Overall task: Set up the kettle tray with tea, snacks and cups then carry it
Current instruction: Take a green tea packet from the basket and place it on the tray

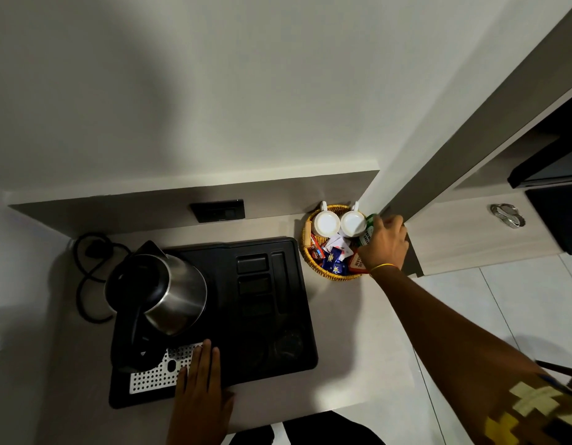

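right hand (385, 244) fingers pinch a green packet (368, 231) in the basket (313, 264); left hand (201, 385) fingers flat on tray (297, 316).

On the counter (352, 319) the tray (272, 303) carries the kettle (162, 290) at its nine o'clock side, while the basket (313, 264) (two cups (326, 223) at its twelve o'clock, packets (334, 261) at six) sits at the tray's two o'clock.

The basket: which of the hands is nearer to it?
Right. The right hand reaches into the basket at its right side; the left hand rests flat on the tray, well apart from it.
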